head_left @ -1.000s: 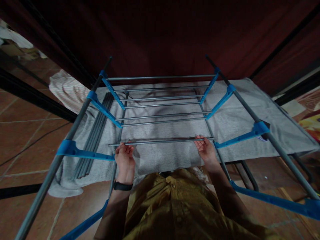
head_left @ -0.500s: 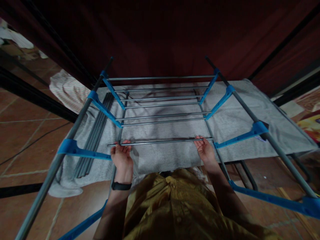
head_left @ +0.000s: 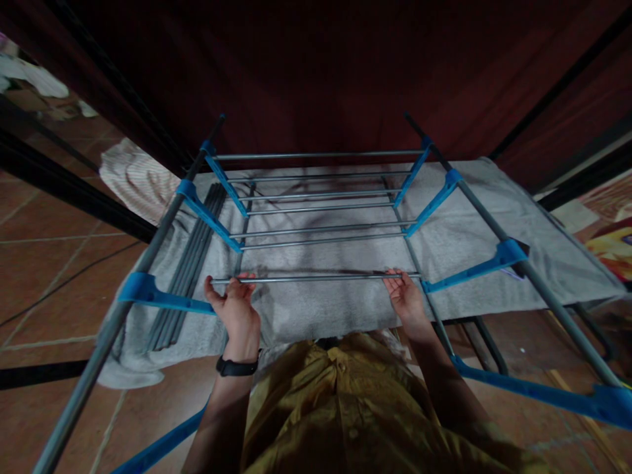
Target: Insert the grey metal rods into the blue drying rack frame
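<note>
A thin grey metal rod (head_left: 316,279) lies crosswise between my two hands. My left hand (head_left: 239,311) grips it near its left end, thumb reaching out to the tip, beside a blue plastic bracket (head_left: 172,303). Closer to the other end, my right hand (head_left: 405,300) holds the rod with its fingers curled under. The rod's right end meets or overlaps the frame by the right blue bracket (head_left: 474,266); I cannot tell if it is seated. Beyond it, several crossbars (head_left: 320,230) span the rack's blue brackets and grey side poles (head_left: 498,227).
Several loose grey tubes (head_left: 185,283) lie on a grey blanket (head_left: 523,263) at the left. A striped cloth (head_left: 135,178) is bunched behind them. Dark red fabric (head_left: 316,79) hangs at the back. Black bars (head_left: 74,187) cross the tiled floor (head_left: 59,276) at the left.
The rod's left end has risen slightly away from me. My left hand has shifted a little left, its thumb now spread out to the rod's tip. My right hand has barely moved.
</note>
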Available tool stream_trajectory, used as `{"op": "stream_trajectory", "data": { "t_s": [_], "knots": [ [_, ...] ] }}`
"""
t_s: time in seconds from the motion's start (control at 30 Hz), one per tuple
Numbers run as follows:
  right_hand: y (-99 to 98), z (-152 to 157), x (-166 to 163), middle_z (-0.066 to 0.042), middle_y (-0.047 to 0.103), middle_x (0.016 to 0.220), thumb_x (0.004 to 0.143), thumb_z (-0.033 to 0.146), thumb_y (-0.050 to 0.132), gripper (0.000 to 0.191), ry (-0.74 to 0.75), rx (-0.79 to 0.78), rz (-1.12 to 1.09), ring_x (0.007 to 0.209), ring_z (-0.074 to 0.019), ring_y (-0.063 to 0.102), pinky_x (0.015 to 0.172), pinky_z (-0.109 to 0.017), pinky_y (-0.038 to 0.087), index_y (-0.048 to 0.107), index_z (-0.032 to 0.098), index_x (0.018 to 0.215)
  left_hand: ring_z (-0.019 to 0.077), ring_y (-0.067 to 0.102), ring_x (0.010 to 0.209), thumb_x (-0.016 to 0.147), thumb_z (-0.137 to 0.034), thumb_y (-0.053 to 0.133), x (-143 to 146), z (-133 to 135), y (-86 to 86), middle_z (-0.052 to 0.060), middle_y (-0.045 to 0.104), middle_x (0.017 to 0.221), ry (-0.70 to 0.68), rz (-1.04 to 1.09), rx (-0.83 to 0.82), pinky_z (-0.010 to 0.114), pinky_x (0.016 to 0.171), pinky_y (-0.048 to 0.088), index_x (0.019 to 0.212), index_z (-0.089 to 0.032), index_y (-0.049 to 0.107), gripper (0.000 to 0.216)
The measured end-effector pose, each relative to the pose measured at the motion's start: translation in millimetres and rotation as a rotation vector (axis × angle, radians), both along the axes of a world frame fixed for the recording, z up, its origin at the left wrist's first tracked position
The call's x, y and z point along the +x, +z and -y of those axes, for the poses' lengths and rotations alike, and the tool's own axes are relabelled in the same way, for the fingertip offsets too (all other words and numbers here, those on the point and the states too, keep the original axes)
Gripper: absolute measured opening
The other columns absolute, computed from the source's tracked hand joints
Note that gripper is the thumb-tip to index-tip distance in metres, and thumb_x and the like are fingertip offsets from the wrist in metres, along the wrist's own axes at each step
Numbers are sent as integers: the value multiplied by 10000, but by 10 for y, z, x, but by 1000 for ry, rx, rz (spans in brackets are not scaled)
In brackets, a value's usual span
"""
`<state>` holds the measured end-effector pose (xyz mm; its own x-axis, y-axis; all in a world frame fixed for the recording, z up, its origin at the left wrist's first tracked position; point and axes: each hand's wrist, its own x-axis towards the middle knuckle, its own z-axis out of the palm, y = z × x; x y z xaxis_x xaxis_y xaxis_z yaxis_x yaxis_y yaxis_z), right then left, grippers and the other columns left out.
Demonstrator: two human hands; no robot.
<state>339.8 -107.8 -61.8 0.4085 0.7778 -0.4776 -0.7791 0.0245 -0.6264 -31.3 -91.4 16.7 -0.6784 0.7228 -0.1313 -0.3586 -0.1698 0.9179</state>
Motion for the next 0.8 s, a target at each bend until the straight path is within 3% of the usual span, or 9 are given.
{"op": "stream_trajectory", "data": {
  "t_s": [0.27, 0.8],
  "knots": [
    [0, -2, -1, 3, 738, 830, 851, 195, 614, 45, -6, -1, 15, 824, -130, 722, 865, -295, 601, 622, 240, 852, 142, 702, 811, 759, -181, 648, 2, -13, 160, -15, 675, 851, 5, -46, 44, 222, 675, 530, 1294, -297, 392, 604],
    [48, -16, -2, 8, 724, 786, 919, 196, 535, 130, -17, -36, -25, 766, -119, 711, 827, -284, 607, 633, 233, 841, 156, 700, 779, 846, -243, 681, 132, 0, 574, -19, 676, 830, -29, -145, 172, 238, 697, 521, 1332, -274, 414, 556]
  ]
}}
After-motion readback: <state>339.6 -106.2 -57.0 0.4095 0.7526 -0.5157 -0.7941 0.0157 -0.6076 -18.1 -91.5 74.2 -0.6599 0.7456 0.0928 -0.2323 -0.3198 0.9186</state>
